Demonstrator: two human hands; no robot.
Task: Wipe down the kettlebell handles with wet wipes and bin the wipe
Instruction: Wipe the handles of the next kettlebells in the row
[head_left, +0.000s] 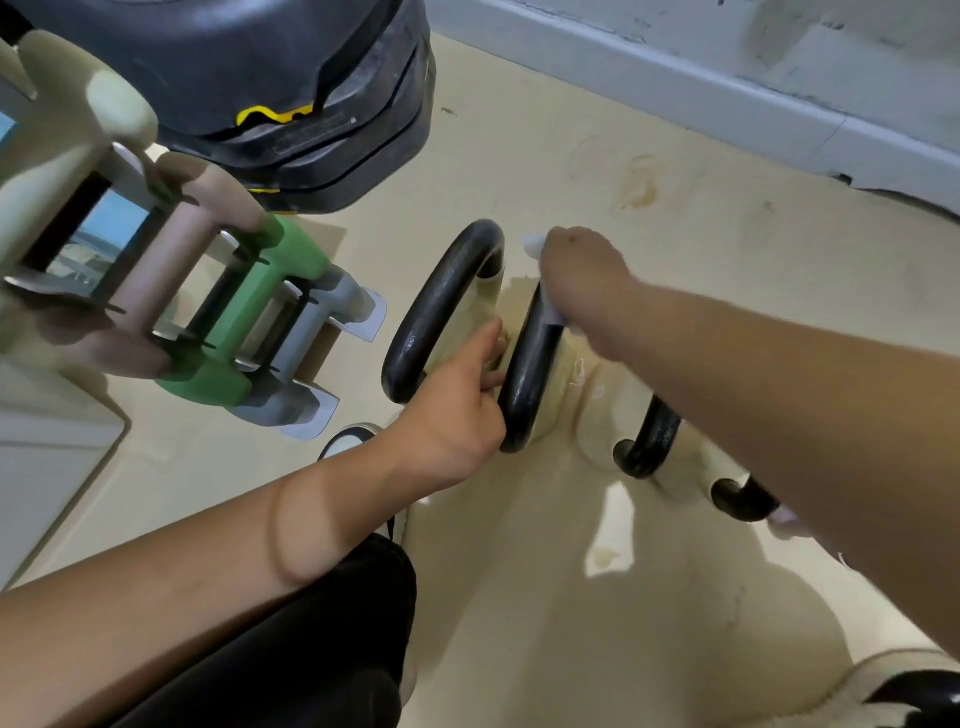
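Observation:
Several cream kettlebells with black handles stand in a row on the floor. My right hand (582, 280) grips the top of the middle handle (530, 379) with a white wet wipe (535, 243) pressed under its fingers; bits of wipe show at the fingertips and under the palm. My left hand (457, 410) is tucked between that handle and the left handle (441, 306), its fingers against the kettlebell body, holding nothing that I can see. Two more black handles (649, 441) lie partly hidden under my right forearm.
A rack of dumbbells (223, 322) in cream, pink, green and grey stands at the left. A large black machine base (291, 104) sits behind it. A grey wall skirting (727, 88) runs along the top right. My black-trousered knee (311, 649) is at the bottom.

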